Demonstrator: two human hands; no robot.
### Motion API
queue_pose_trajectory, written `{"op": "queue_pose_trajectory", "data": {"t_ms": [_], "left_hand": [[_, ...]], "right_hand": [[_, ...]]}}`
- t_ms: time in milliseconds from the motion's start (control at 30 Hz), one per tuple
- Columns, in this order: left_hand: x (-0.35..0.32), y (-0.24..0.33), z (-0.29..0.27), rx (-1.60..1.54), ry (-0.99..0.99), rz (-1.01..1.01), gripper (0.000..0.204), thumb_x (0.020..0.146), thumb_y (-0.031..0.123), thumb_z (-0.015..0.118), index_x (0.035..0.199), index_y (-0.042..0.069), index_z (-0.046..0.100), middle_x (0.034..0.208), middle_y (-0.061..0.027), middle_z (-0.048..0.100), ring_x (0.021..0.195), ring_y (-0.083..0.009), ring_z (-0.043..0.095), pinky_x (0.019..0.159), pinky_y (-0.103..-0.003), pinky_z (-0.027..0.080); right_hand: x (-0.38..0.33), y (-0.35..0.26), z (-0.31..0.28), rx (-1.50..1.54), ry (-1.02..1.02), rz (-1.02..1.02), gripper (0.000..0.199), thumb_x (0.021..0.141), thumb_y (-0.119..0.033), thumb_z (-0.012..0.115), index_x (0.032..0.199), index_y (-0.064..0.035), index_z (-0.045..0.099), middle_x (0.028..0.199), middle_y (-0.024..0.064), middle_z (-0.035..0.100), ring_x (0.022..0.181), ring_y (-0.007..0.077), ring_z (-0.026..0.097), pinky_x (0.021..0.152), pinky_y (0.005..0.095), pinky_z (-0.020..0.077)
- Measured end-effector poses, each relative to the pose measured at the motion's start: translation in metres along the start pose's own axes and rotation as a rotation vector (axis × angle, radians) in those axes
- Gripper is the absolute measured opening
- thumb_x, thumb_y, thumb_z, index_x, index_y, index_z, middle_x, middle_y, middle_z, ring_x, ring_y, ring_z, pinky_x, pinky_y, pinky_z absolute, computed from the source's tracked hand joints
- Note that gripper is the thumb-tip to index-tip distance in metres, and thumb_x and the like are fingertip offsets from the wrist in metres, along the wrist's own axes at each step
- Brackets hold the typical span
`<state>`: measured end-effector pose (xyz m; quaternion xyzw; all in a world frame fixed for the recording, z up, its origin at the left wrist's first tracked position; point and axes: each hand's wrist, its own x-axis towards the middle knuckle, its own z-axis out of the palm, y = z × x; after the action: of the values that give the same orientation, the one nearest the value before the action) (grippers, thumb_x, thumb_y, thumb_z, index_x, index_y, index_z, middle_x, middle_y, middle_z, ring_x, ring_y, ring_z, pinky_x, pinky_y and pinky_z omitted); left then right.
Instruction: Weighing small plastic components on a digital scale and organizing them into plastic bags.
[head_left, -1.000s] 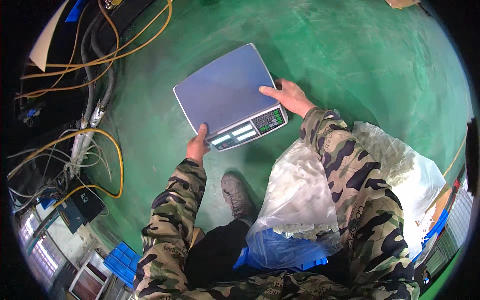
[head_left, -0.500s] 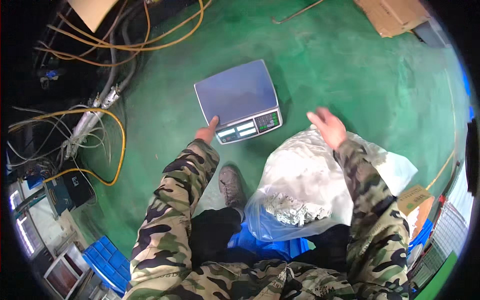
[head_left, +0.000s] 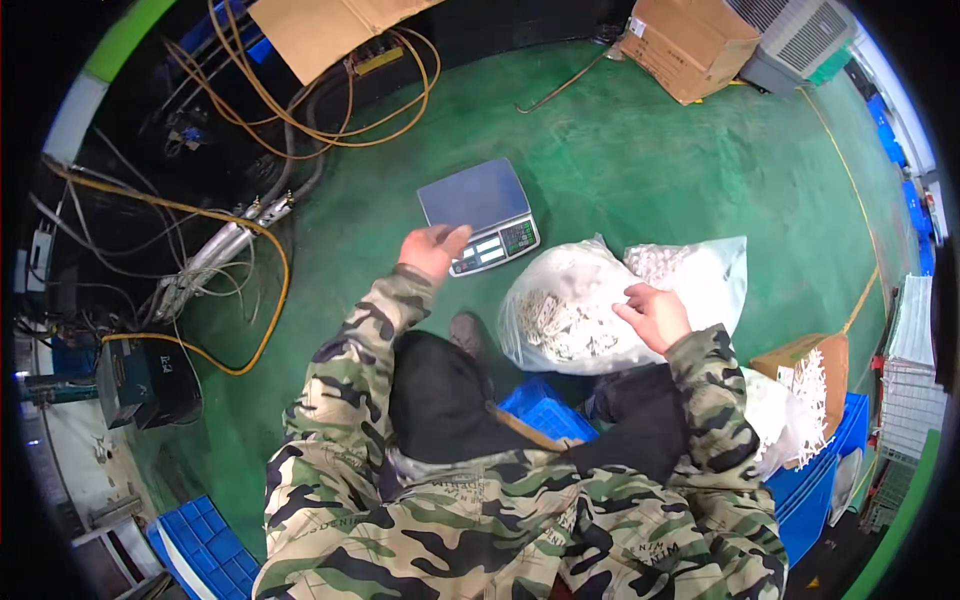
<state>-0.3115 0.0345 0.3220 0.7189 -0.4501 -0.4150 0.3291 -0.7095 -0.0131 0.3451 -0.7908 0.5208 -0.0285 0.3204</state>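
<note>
A counting scale (head_left: 474,198) with a flat blue-grey pan and a keypad along its near edge sits on the green floor ahead of me. My left hand (head_left: 432,250) is over the scale's near left corner, its fingers curled in and nothing visible in them. To the right, a clear plastic bag (head_left: 580,315) full of small white pieces lies by my feet. Over that bag's right side, my right hand (head_left: 655,317) has its thumb and forefinger apart, with nothing seen between them. A second bag of white pieces (head_left: 690,270) lies just behind it.
A blue crate (head_left: 545,408) stands between my legs. Right of me is an open cardboard box (head_left: 800,360) with white pieces, on a blue bin (head_left: 825,480). Yellow hoses (head_left: 275,300) and cables are at left; another cardboard box (head_left: 690,45) stands at the far right.
The view has risen and pulled back. My left hand has come off the scale's near edge and curled. My right hand has drawn back toward me over the bag, whose contents now show more.
</note>
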Motion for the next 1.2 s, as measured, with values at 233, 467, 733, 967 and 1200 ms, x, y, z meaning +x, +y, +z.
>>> {"op": "queue_pose_trajectory", "data": {"t_ms": [233,467,733,967,1200], "left_hand": [[-0.206,0.163,0.04,-0.868,-0.252,0.077,0.051,0.105,0.038,0.046,0.114,-0.009,0.064,0.1,-0.0202,0.072,0.089,-0.0267,0.072,0.079,-0.035,0.057],[-0.36,0.27,0.062,-0.921,-1.161,0.376,0.05,0.096,0.041,0.058,0.133,0.006,0.056,0.121,-0.0178,0.067,0.097,-0.0289,0.069,0.085,-0.038,0.056],[-0.367,0.283,0.066,-0.733,-1.299,0.715,0.057,0.088,0.037,0.06,0.132,0.001,0.052,0.108,-0.0166,0.063,0.086,-0.0281,0.067,0.07,-0.037,0.055],[-0.306,0.209,0.104,0.238,-0.289,1.291,0.034,0.072,0.026,0.066,0.102,0.009,0.069,0.093,-0.0066,0.064,0.068,-0.023,0.063,0.053,-0.035,0.05],[-0.164,0.021,0.124,0.299,0.094,0.245,0.033,0.082,0.036,0.073,0.092,0.004,0.074,0.087,-0.0196,0.071,0.079,-0.0373,0.069,0.073,-0.044,0.055]], "right_hand": [[-0.02,0.004,0.016,-0.147,0.105,-0.072,0.047,0.086,-0.043,0.069,0.11,-0.0029,0.068,0.089,0.0141,0.074,0.087,0.0327,0.07,0.08,0.0432,0.0536],[-0.038,0.013,0.04,-0.278,0.058,-0.13,0.051,0.085,-0.048,0.067,0.107,-0.0024,0.07,0.09,0.0173,0.073,0.09,0.035,0.069,0.081,0.0452,0.053],[-0.052,0.005,0.034,-0.225,0.093,-0.102,0.054,0.086,-0.049,0.066,0.111,-0.001,0.069,0.096,0.0168,0.074,0.093,0.0329,0.07,0.082,0.0433,0.0528],[-0.048,0.02,0.027,-0.166,0.154,-0.065,0.049,0.086,-0.046,0.067,0.109,-0.0026,0.069,0.096,0.0175,0.073,0.093,0.0341,0.069,0.08,0.0443,0.0528],[-0.035,0.042,0.029,-0.16,0.212,0.042,0.047,0.083,-0.042,0.07,0.106,-0.0016,0.069,0.091,0.0162,0.074,0.09,0.0353,0.069,0.08,0.0452,0.0528]]}}
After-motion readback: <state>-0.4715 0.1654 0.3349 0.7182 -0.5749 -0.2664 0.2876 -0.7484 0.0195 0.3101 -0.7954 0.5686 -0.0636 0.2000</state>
